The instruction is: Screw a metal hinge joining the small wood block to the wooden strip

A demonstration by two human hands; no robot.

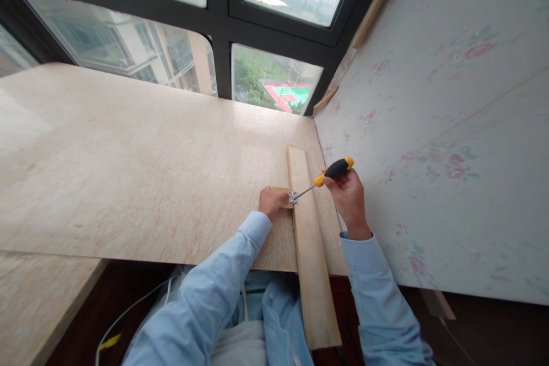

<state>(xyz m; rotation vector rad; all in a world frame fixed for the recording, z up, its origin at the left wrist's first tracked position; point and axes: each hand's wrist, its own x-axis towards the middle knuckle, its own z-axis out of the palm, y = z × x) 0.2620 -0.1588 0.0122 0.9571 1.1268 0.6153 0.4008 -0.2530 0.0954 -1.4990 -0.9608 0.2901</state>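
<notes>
My right hand (348, 197) is closed around a screwdriver (337, 169) with a black and yellow handle. Its shaft slants down to the left, and the tip meets a small metal hinge (293, 197). That hinge lies across a long wooden board (309, 234) and a short wood piece (281, 189) beside it. With fingers closed, my left hand (273, 202) grips the short piece and holds it against the board's left edge. Whether a screw sits under the tip is too small to tell.
Under the work is a beige marble-patterned sill (141, 171), and the board's near end overhangs its front edge. A floral-papered wall (450, 126) rises close on the right. Dark-framed windows (221, 28) stand behind. A white cable (128, 309) hangs at lower left.
</notes>
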